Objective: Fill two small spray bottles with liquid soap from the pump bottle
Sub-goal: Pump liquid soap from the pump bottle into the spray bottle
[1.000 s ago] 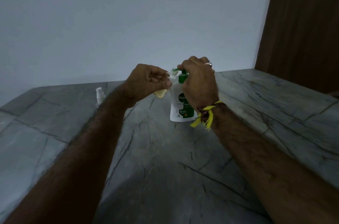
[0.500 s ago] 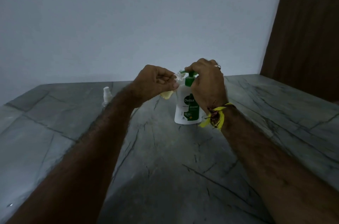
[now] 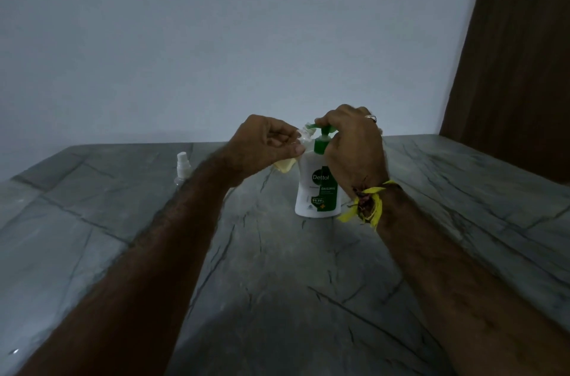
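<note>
Here the pump bottle stands upright on the counter at frame centre, the right hand curled over its green pump. The left hand pinches a small spray bottle at the spout. Another spray bottle stands to the left.

White pump bottle label reading "Dettol", "ORIGINAL" beneath it, "99.99%" lower on the label

A grey veined stone table bears the pump bottle and a capped spray bottle.
</note>
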